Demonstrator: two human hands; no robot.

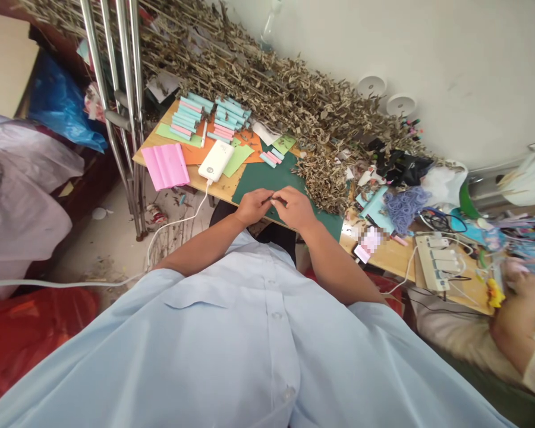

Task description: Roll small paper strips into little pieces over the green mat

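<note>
At the near edge of a dark green mat point(267, 178), my left hand point(252, 207) and my right hand point(296, 208) meet fingertip to fingertip. Both are closed in a pinch. Something small and dark shows between the fingertips, too small to name; it may be a bit of dried plant. Just right of my right hand lies a heap of dried leaves point(323, 181). Beyond my hands are a few short blue and pink paper rolls point(271, 157). A white power bank point(216, 160) with a cable sits left of the mat.
More paper rolls point(229, 116) are stacked farther back, beside a pink paper sheet point(166, 166). Dried plant stalks point(232, 65) line the wall. Metal crutches point(123, 113) lean at left. To the right are a phone point(368, 244), a power strip point(432, 261) and another person's arm point(519, 321).
</note>
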